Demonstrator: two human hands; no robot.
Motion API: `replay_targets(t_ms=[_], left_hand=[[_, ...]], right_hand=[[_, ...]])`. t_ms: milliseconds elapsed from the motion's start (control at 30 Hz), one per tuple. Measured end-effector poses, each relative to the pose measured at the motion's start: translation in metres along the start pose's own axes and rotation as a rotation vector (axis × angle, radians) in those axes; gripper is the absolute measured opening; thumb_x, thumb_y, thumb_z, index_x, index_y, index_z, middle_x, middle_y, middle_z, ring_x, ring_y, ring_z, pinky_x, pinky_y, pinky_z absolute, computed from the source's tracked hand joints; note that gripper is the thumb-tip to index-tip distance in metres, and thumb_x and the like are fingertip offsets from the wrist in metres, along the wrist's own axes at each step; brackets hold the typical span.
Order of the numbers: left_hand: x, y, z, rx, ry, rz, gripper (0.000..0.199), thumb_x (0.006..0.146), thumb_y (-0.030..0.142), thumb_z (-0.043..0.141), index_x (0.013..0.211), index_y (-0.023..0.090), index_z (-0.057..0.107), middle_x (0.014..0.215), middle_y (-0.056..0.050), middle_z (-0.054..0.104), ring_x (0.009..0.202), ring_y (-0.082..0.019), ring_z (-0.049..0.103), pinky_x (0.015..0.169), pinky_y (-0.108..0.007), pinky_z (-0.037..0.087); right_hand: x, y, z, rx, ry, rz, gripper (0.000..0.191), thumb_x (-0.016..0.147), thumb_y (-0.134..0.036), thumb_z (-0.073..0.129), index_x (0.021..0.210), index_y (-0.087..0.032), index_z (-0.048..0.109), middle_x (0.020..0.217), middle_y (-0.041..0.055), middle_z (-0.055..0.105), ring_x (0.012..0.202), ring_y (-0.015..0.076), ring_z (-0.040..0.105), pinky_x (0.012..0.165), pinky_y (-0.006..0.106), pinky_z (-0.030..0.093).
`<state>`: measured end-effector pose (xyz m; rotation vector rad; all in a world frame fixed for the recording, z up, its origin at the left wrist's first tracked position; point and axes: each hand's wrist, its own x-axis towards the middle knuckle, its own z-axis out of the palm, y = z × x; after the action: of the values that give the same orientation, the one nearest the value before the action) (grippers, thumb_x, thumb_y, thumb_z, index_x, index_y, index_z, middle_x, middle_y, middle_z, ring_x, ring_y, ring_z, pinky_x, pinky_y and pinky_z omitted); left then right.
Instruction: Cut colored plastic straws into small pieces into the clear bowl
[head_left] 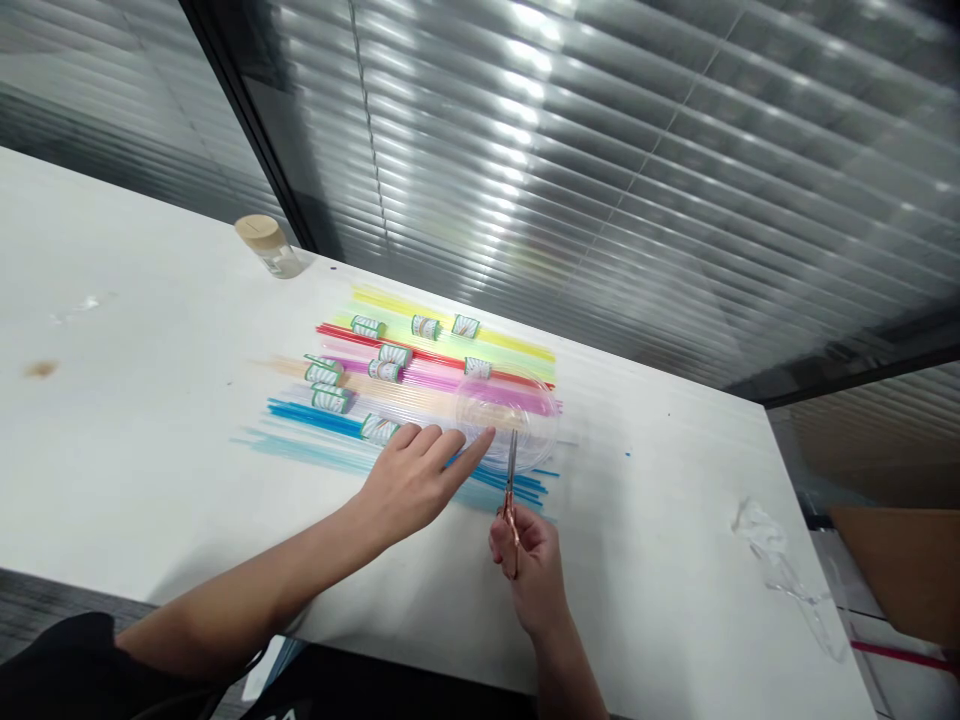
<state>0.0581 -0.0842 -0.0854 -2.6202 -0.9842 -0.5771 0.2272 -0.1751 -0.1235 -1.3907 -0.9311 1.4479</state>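
Bundles of thin coloured sticks lie side by side on the white table, among them a yellow bundle (390, 300), a red one (442, 358) and a blue one (311, 416). Small green-and-white labels (425, 327) wrap several of them. A clear round plastic coil (546, 437) rests over their right part. My right hand (529, 560) grips copper-handled scissors (511, 480), whose blades point away from me at the coil. My left hand (424, 475) is spread above the blue sticks, with its index finger extended to the coil near the blade tips.
A clear jar with a tan lid (262, 235) stands at the table's back left. Crumpled clear plastic (761, 530) lies on the right side of the white table (667, 600). Behind the table is a glass wall with blinds (480, 150).
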Motion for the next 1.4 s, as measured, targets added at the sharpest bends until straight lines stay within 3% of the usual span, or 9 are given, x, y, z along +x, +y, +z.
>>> replay_targets(t_ms=[233, 400, 933, 1167, 1400], left_hand=[[0.001, 0.004, 0.002, -0.013, 0.035, -0.024, 0.031, 0.097, 0.018, 0.049, 0.127, 0.012, 0.050, 0.077, -0.001, 0.059, 0.067, -0.015, 0.052, 0.061, -0.032, 0.030], [0.001, 0.008, 0.003, -0.028, 0.059, 0.004, 0.029, 0.097, 0.018, 0.049, 0.126, 0.012, 0.050, 0.077, 0.000, 0.060, 0.066, -0.015, 0.051, 0.061, -0.033, 0.031], [0.001, 0.010, 0.004, -0.055, 0.044, -0.018, 0.043, 0.087, -0.001, 0.037, 0.130, 0.004, 0.044, 0.083, -0.005, 0.062, 0.069, -0.017, 0.051, 0.062, -0.033, 0.034], [0.000, 0.011, 0.005, -0.061, 0.035, -0.024, 0.046, 0.086, -0.004, 0.037, 0.131, 0.004, 0.043, 0.083, -0.004, 0.062, 0.069, -0.018, 0.051, 0.062, -0.033, 0.034], [-0.001, 0.013, 0.006, -0.089, 0.022, 0.005, 0.042, 0.089, -0.001, 0.038, 0.131, 0.005, 0.043, 0.081, -0.004, 0.061, 0.068, -0.017, 0.050, 0.062, -0.033, 0.035]], right_hand=[[-0.003, -0.007, 0.003, 0.000, -0.056, -0.013, 0.050, 0.078, -0.064, 0.065, 0.063, -0.021, 0.045, 0.055, -0.0063, 0.033, 0.050, 0.0099, 0.026, 0.043, 0.023, 0.021], [-0.002, -0.007, 0.003, 0.008, -0.049, -0.011, 0.051, 0.077, -0.065, 0.065, 0.063, -0.021, 0.044, 0.055, -0.0065, 0.032, 0.051, 0.0101, 0.024, 0.044, 0.023, 0.021], [0.002, 0.002, 0.002, 0.003, 0.022, 0.007, 0.051, 0.080, -0.060, 0.066, 0.059, -0.021, 0.041, 0.050, -0.0072, 0.035, 0.048, 0.0085, 0.025, 0.046, 0.024, 0.020], [-0.002, -0.004, 0.001, 0.006, -0.057, -0.014, 0.051, 0.078, -0.065, 0.065, 0.063, -0.021, 0.043, 0.055, -0.0066, 0.033, 0.051, 0.0096, 0.025, 0.044, 0.023, 0.021], [-0.001, -0.004, 0.003, 0.000, -0.059, -0.007, 0.051, 0.078, -0.065, 0.064, 0.063, -0.022, 0.042, 0.054, -0.0071, 0.032, 0.050, 0.0096, 0.025, 0.043, 0.023, 0.021]])
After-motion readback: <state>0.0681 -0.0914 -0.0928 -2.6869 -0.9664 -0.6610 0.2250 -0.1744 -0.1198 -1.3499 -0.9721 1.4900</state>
